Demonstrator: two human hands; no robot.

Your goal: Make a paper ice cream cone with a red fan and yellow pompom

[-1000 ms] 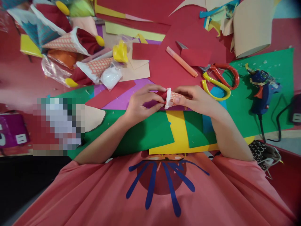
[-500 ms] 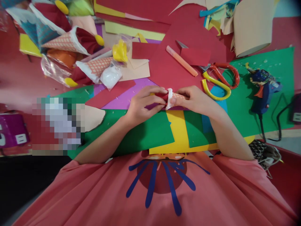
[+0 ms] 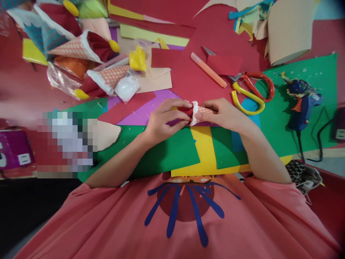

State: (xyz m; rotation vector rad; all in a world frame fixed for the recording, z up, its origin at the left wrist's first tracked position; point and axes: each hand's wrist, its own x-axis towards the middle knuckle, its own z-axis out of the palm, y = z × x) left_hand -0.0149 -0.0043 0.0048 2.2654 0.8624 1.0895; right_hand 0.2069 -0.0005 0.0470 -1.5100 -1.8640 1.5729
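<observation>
Between my hands lies a small craft ice cream cone (image 3: 204, 110) on its side, with an orange lattice pattern, a white ruffled rim and a dark red top. My right hand (image 3: 225, 113) is closed around the lattice part, thumb near the white rim. My left hand (image 3: 164, 120) pinches the red top from the other end; its fingers hide most of that part, and a bit of yellow shows beneath them. Similar finished-looking cones (image 3: 78, 48) lie at the upper left, with red tops and yellow tips.
Scissors (image 3: 248, 104) with red and yellow handles lie right of my hands, beside an orange marker (image 3: 208, 70). A blue glue gun (image 3: 303, 108) with its cord rests on green sheet (image 3: 323, 82). Bags of white clay (image 3: 127, 87) and yellow clay (image 3: 137, 59) sit upper left.
</observation>
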